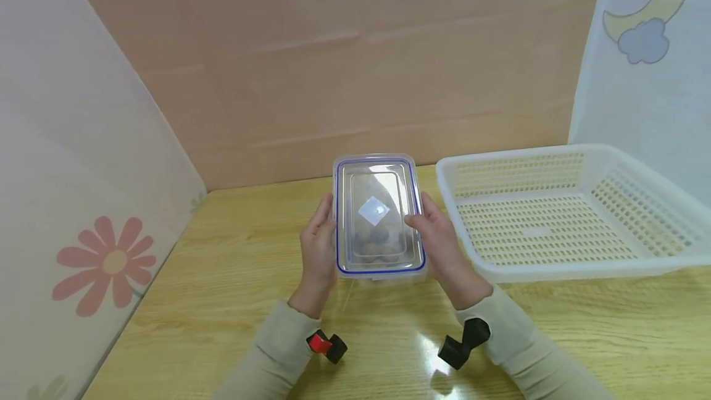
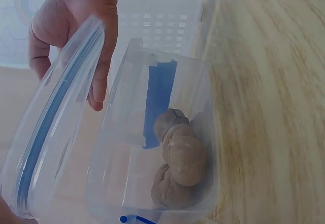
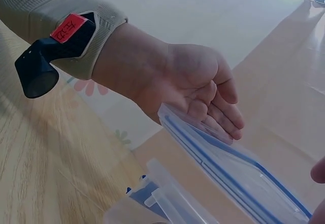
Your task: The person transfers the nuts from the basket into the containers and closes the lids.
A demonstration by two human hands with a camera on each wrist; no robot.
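I hold a clear plastic lid [image 1: 378, 215] with a blue seal between both hands, tilted above a clear container [image 2: 162, 148]. My left hand [image 1: 321, 233] lies flat against the lid's left edge, and in the right wrist view the left hand [image 3: 208, 92] has relaxed fingers under the lid [image 3: 228, 170]. My right hand [image 1: 428, 224] grips the right edge with its thumb on top. Seen from the left wrist, the right hand [image 2: 76, 36] curls its fingers over the lid [image 2: 51, 127]. Walnuts [image 2: 180, 163] lie in the container beside a blue clasp [image 2: 160, 102].
A white perforated plastic basket [image 1: 555, 264] stands on the wooden table [image 1: 222, 301] just right of my right hand. A pink wall runs behind, and printed curtains hang at the left and right. Black wrist cameras [image 1: 463, 341] sit on both sleeves.
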